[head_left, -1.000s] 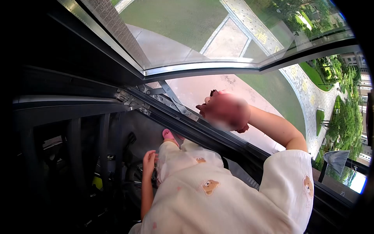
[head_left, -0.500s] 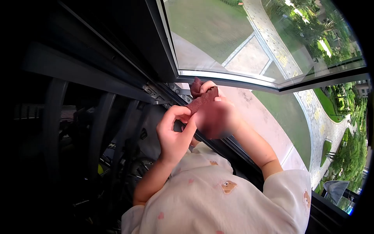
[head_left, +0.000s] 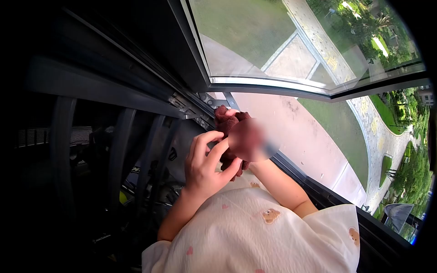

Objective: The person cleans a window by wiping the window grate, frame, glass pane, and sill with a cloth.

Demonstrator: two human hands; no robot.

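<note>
A crumpled dark red cloth is bunched up between my hands, in front of the open window. My left hand grips the cloth's left side with bent fingers and thumb. On the other side my right hand holds the same cloth; most of it is covered by the cloth and a blurred patch, with a fingertip showing near the top. A metal window hinge lies just beyond the cloth.
Dark railing bars stand at the left, with a partly visible bicycle behind them. The window's lower frame runs diagonally at the right. Outside are a paved path, grass and trees. A grey umbrella-like object is at the lower right.
My left hand has come up from my side to the cloth. My right hand has drawn back toward my body, and the cloth is now more bunched. The view has shifted.
</note>
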